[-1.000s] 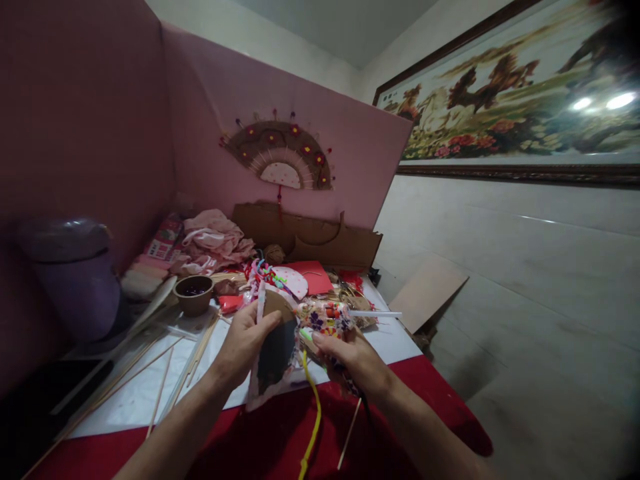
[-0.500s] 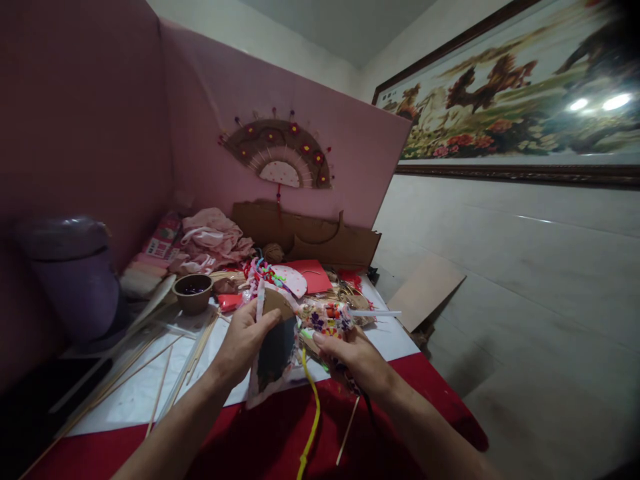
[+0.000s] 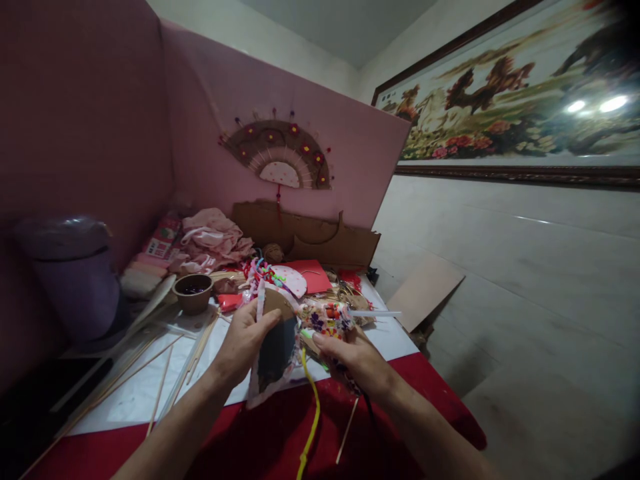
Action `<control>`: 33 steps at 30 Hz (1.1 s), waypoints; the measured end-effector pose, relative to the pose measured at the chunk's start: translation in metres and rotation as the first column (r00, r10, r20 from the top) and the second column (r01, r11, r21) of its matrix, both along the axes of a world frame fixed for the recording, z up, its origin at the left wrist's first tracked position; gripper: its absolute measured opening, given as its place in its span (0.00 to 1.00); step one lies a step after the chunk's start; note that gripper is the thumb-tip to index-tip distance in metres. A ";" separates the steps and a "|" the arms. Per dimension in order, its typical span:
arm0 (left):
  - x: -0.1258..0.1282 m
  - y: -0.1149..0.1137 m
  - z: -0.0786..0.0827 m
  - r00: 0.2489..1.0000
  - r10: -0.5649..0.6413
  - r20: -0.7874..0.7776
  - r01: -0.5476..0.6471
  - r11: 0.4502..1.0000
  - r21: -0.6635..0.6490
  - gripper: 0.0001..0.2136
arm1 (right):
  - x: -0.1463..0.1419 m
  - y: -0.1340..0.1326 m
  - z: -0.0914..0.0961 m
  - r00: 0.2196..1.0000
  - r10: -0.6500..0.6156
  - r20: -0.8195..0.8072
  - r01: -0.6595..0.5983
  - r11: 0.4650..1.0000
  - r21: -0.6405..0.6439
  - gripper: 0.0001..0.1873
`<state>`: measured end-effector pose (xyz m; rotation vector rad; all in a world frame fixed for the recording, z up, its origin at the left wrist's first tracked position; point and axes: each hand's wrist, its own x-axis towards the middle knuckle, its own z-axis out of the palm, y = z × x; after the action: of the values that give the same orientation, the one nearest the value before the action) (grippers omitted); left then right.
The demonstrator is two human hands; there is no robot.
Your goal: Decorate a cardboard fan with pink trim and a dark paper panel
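My left hand [image 3: 249, 338] is closed on a half-round cardboard piece [image 3: 275, 343], with its thumb on the face and its fingers behind. Pale fabric is folded over the rim of this piece. My right hand [image 3: 354, 353] is wrapped round a flower-patterned glue gun [image 3: 325, 319]. A whitish glue stick [image 3: 375, 313] juts from the gun's back end, and a dark cord hangs below the grip. The gun's front end is close to the fabric edge; whether it touches I cannot tell. Below the hands hangs a yellow cord [image 3: 313, 420].
A brown bowl [image 3: 193, 300], thin wooden sticks [image 3: 159, 390] and a red sheet [image 3: 311, 275] lie on the table. Behind are crumpled pink cloth [image 3: 215, 233] and torn cardboard [image 3: 315, 230]. A decorated fan [image 3: 280, 150] hangs on the pink panel. A lilac bin [image 3: 75, 287] stands left.
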<state>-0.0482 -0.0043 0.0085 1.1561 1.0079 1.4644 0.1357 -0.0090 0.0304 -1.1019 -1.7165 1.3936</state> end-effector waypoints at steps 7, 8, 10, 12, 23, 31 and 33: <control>0.000 -0.003 0.001 0.999 0.031 0.026 -0.031 0.999 -0.017 0.08 | 0.006 -0.002 -0.004 0.998 0.021 0.054 -0.021 1.000 0.003 0.20; -0.001 -0.003 0.000 0.999 0.030 0.023 -0.029 0.999 -0.017 0.07 | 0.007 -0.002 -0.004 0.998 0.018 0.052 -0.018 1.000 -0.001 0.20; -0.001 -0.003 0.000 1.000 0.024 0.015 -0.024 1.000 -0.017 0.07 | 0.006 -0.002 -0.004 0.999 0.007 0.048 -0.006 1.000 -0.004 0.20; -0.001 -0.003 0.000 1.000 0.019 0.011 -0.019 1.000 -0.008 0.08 | 0.006 -0.002 -0.004 0.999 -0.003 0.046 0.003 1.000 0.015 0.20; 0.001 -0.001 0.002 0.999 0.043 0.001 -0.043 0.999 0.005 0.08 | 0.008 -0.004 -0.008 0.998 0.006 0.065 -0.006 1.000 0.001 0.20; -0.002 0.000 0.000 0.997 0.075 0.001 -0.075 0.997 0.030 0.10 | 0.008 -0.007 -0.005 0.998 -0.017 0.068 0.021 0.999 -0.046 0.19; -0.002 0.000 0.000 0.997 0.081 0.001 -0.081 0.996 0.030 0.10 | 0.008 -0.008 -0.002 0.996 -0.010 0.084 0.015 0.998 -0.053 0.20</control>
<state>-0.0500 -0.0047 0.0088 1.1484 1.0467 1.5474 0.1433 -0.0168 0.0280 -1.2137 -1.7366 1.4109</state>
